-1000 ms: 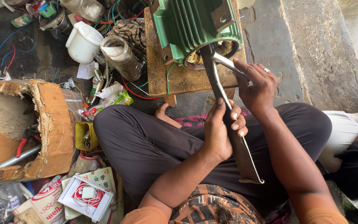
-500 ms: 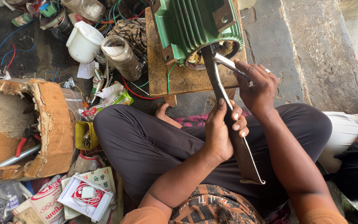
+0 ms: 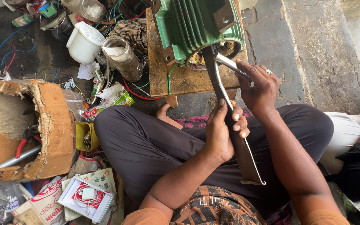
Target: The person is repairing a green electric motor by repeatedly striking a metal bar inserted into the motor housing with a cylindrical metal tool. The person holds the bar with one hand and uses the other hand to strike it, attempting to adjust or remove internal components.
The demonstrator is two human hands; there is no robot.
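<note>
**Hands working two tools into the open end of a green motor**

Hands and tools keep nearly the same pose as in the earlier frames; only a slight shift of the left fingers along the bar is visible. The left hand [image 3: 223,133] has its grip clenched round a long flat metal bar [image 3: 230,121], which runs from the person's lap up into the open mouth of the green motor housing [image 3: 196,27]. The right hand [image 3: 259,89] has its grip closed on a slimmer silvery rod [image 3: 230,64], whose tip also enters the housing mouth, just beside the bar. Copper-coloured windings [image 3: 198,58] show inside the opening.

The motor lies on a small wooden counter [image 3: 163,79], with its open end at the near edge. The person sits cross-legged directly before that edge, dark trousers [image 3: 146,146] filling the space below the hands.

Room to the right is open: bare stone paving [image 3: 313,54] with a raised step. Another person's sleeve and pale garment [image 3: 351,133] sit at the far right edge, near the right forearm. Room to the left is crowded: a glass jar [image 3: 121,58], a white plastic jug [image 3: 83,41], loose wires, a torn cardboard box [image 3: 42,125] and a small yellow tub [image 3: 84,135] stand near the left knee.
</note>
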